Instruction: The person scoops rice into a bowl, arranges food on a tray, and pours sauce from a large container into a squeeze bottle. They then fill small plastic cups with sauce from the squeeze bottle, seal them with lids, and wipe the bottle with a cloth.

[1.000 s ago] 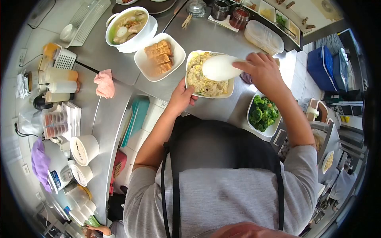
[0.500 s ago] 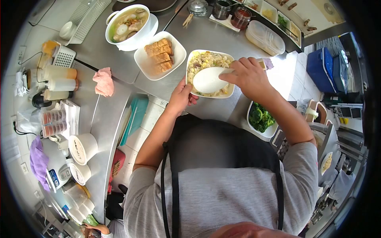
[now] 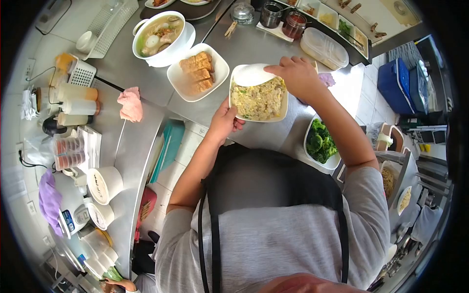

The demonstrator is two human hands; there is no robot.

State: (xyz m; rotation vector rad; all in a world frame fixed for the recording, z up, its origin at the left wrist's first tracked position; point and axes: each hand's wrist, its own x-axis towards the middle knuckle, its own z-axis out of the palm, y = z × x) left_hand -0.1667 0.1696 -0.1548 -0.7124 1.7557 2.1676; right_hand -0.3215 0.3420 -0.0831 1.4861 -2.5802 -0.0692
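Observation:
A square white bowl of fried rice stands on the steel counter in front of me. My left hand grips its near left side, thumb on the rim and fingers below. In my right hand is a white rice paddle, its broad blade lying over the far edge of the rice. My fingers cover most of its handle. To the left sits a white dish with golden-brown fried pieces. A container of broccoli is near my right forearm.
A white soup bowl stands at the back left, near a pink cloth. Dark and red sauce jars and a lidded clear container line the back right. Squeeze bottles and tubs fill the left counter.
The rice paddle has moved from the middle of the bowl to its far edge, showing more of the rice, which looks flatter. My left hand stays on the bowl.

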